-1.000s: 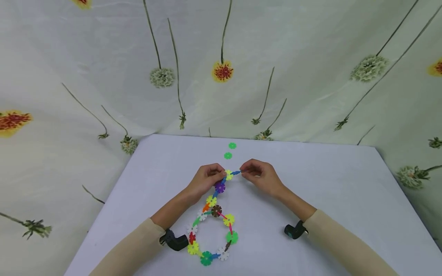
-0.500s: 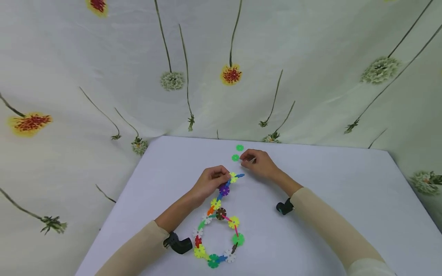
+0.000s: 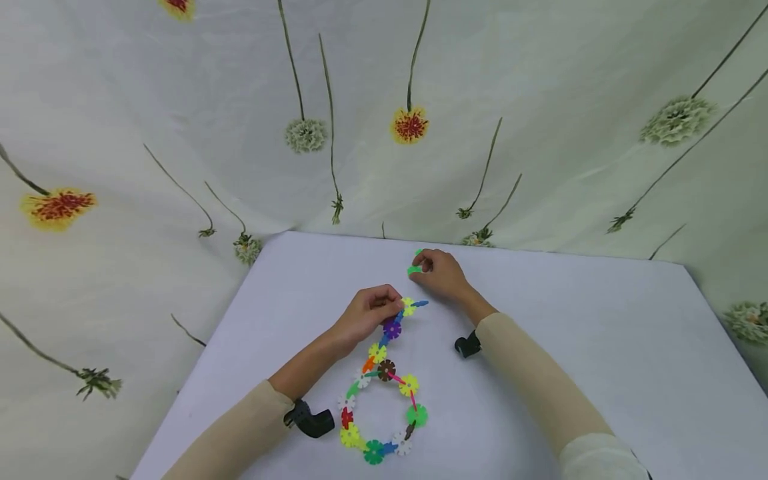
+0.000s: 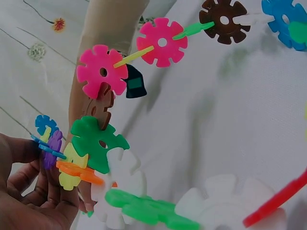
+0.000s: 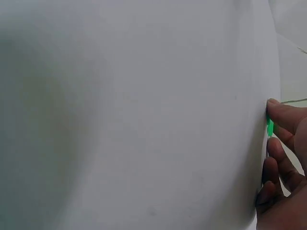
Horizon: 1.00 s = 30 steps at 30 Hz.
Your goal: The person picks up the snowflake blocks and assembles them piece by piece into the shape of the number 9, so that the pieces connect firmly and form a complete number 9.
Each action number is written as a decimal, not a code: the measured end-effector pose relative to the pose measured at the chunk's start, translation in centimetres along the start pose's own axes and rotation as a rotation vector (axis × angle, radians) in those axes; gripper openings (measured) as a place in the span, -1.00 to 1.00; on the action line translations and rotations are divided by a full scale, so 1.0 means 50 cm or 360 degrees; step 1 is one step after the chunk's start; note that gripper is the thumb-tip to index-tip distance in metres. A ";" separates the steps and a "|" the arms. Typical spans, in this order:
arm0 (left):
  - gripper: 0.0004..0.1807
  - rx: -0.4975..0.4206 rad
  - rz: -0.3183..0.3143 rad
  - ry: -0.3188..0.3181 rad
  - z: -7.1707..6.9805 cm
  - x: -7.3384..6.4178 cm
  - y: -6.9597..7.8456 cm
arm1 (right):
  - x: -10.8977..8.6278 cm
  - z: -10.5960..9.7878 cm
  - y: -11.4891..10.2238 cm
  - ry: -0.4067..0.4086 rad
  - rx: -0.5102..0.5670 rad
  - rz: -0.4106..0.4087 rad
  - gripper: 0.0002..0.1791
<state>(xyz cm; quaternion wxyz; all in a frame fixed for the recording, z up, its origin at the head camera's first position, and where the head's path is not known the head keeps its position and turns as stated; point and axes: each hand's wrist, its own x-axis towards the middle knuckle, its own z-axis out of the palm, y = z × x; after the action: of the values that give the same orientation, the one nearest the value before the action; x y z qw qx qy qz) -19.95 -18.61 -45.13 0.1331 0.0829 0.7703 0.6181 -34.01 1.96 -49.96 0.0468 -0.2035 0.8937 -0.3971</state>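
Observation:
A chain of notched, flower-shaped interlocking discs (image 3: 393,329) in many colours runs up the middle of the table, its near part joined into a ring. My left hand (image 3: 366,313) pinches the chain's far end, by a yellow disc (image 3: 409,307) with a blue disc (image 3: 421,304) sticking out to the right. Large in the left wrist view, pink discs (image 4: 162,42) and a green disc (image 4: 98,143) slot edge to edge. At the table's far side my right hand (image 3: 443,275) pinches a loose green disc (image 3: 414,270), its edge showing between thumb and finger in the right wrist view.
A second green disc (image 3: 418,252) lies just beyond the right hand, mostly hidden by the fingers. The white table (image 3: 570,333) ends at a flower-printed cloth (image 3: 540,133) behind it. Black wrist cameras (image 3: 312,421) hang below both forearms.
My right hand has left the chain's blue end disc, moved away to the far side and taken hold of the nearer green disc. The left hand keeps its grip on the chain.

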 end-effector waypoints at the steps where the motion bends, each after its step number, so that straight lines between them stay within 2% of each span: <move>1: -0.80 -0.0001 0.0002 -0.0001 0.001 0.000 0.001 | 0.000 0.000 -0.003 0.0006 -0.0010 0.0019 -0.68; 5: -0.80 -0.0001 -0.0012 -0.0005 0.004 0.002 -0.003 | -0.002 0.003 -0.005 0.0032 -0.0021 0.0049 -0.71; 8: -0.80 -0.0004 -0.0021 -0.0003 0.005 0.002 -0.007 | -0.009 0.009 0.000 0.0078 -0.0020 0.0011 -0.76; 15: -0.81 0.0002 -0.0003 0.0004 0.005 0.006 -0.014 | -0.044 -0.002 0.000 0.0192 0.0195 -0.0074 -0.82; 19: -0.81 0.0021 -0.0015 0.0008 0.002 0.007 -0.017 | -0.073 -0.023 0.005 0.0173 0.0314 -0.0014 -0.82; 23: -0.81 0.0022 -0.0074 0.0047 0.001 0.006 -0.017 | -0.116 -0.047 0.015 0.0128 0.0448 0.0067 -0.80; 30: -0.75 0.0033 -0.0117 0.0066 0.005 0.010 -0.021 | -0.190 -0.086 0.020 0.0025 0.0779 0.0098 -0.75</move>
<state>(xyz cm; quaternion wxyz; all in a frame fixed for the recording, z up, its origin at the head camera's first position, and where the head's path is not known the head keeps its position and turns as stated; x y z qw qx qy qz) -20.33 -18.45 -46.24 0.1387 0.0431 0.7818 0.6063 -26.70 9.32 -48.51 0.0998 -0.1555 0.7771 -0.6017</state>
